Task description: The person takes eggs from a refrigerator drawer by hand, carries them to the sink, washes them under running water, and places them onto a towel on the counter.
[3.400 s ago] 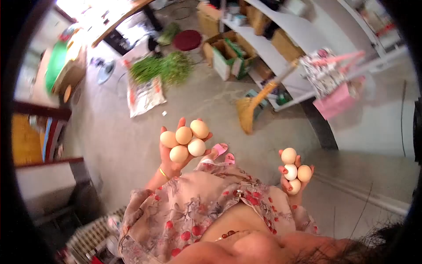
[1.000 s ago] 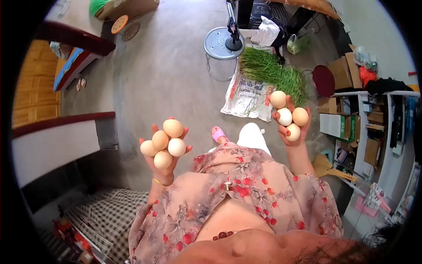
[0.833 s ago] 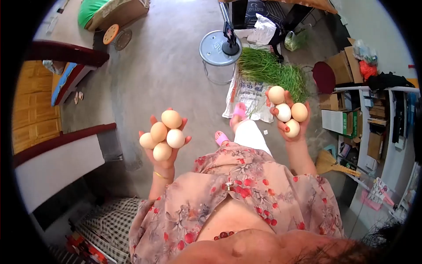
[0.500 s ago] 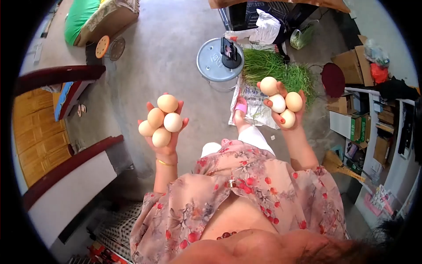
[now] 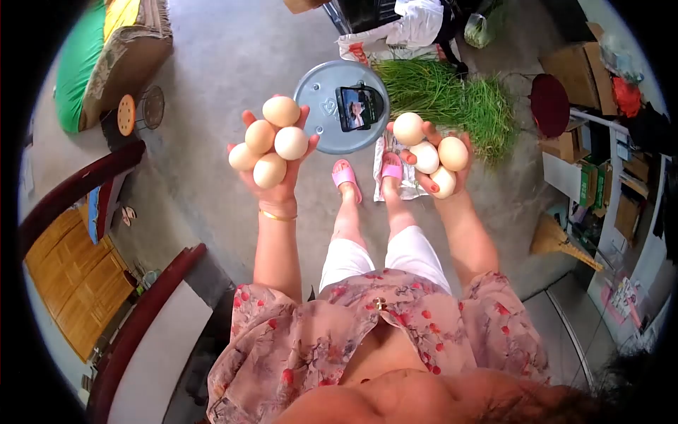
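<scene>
Several pale brown eggs (image 5: 269,172) rest in a cluster on my left hand (image 5: 280,196), whose fingers curl up around them. One egg in that cluster looks whiter than the others. My right hand (image 5: 460,182) holds several more eggs (image 5: 452,154), gripped between the spread fingers and palm. Both hands are raised in front of my body, apart from each other. Beyond them stands a round grey-blue stool (image 5: 318,134) with a phone (image 5: 355,108) propped in a dark holder on its top. Parts of both palms are hidden beneath the eggs.
A heap of long green leafy stalks (image 5: 438,95) lies on a white sack behind my right hand. My feet in pink slippers (image 5: 344,180) stand on the grey floor. Shelves with cardboard boxes (image 5: 572,71) are at the right. A small orange-topped stool (image 5: 126,115) is far left.
My view has shifted, and both slippers and lower legs now show. The hands with their eggs appear higher and closer together, nearer the stool. The phone screen now faces me more fully.
</scene>
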A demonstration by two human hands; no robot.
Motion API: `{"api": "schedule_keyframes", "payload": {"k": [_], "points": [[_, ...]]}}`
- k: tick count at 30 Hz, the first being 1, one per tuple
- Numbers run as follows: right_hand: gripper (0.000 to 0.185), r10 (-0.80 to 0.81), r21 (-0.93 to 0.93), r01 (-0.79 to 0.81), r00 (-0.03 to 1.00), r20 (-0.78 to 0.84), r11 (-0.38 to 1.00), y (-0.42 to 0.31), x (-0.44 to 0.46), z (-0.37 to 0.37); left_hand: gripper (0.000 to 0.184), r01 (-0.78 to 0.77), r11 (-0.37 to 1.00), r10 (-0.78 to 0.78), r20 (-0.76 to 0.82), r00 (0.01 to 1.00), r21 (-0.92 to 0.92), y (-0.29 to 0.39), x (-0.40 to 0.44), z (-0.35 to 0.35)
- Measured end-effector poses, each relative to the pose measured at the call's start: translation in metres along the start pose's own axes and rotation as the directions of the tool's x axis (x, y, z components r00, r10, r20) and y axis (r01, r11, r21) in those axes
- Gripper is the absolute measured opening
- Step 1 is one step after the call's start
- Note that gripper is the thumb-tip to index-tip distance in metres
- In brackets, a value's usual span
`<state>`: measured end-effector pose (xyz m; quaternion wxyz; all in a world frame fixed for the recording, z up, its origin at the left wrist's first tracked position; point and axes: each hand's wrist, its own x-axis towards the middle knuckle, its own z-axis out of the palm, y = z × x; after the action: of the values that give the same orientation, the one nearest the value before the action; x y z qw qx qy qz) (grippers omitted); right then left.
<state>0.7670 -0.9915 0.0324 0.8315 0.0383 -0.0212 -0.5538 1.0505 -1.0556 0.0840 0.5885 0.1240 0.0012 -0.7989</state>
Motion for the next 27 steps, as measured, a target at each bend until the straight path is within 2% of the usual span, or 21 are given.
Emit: {"api": "schedule_keyframes", "payload": {"k": [4,8,12,15,18,21,24,27], "points": [[0.068,-0.043,0.117,0.041,0.999,0.011,0.992,0.007,0.016,-0.022,0.052,0.037,0.999,-0.037,-0.013,0.999,-0.019,-0.004,0.036,-0.022],[0.067,-0.039,0.153,0.039,0.999,-0.001,0.988,0.009,0.025,-0.045,0.045,0.059,0.998,-0.059,0.015,0.998,0.001,-0.012,0.049,-0.034],[0.065,-0.070,0.162,0.068,0.998,0.006,0.984,0.011,0.034,-0.056,0.045,0.075,0.995,-0.075,-0.006,0.997,-0.061,-0.016,0.055,-0.042],[0.077,-0.090,0.187,0.074,0.993,0.078,0.980,0.016,0.035,-0.074,0.045,0.091,0.989,-0.092,0.000,0.996,-0.112,-0.019,0.056,-0.048],[0.079,-0.055,0.231,0.031,0.994,0.098,0.972,0.019,0.036,-0.090,0.045,0.092,0.987,-0.092,0.006,0.996,-0.132,-0.021,0.058,-0.053],[0.081,-0.081,0.256,0.058,0.993,0.081,0.965,0.022,0.041,-0.093,0.048,0.079,0.990,-0.079,0.005,0.997,-0.121,-0.023,0.058,-0.058],[0.081,-0.085,0.266,0.101,0.994,-0.073,0.959,0.025,0.043,-0.085,0.053,0.055,0.994,-0.057,-0.016,0.998,-0.098,-0.024,0.059,-0.062],[0.081,-0.032,0.203,0.011,0.994,0.100,0.979,0.023,0.045,-0.103,0.050,0.072,0.989,-0.073,-0.006,0.997,-0.126,-0.025,0.060,-0.063]]}}
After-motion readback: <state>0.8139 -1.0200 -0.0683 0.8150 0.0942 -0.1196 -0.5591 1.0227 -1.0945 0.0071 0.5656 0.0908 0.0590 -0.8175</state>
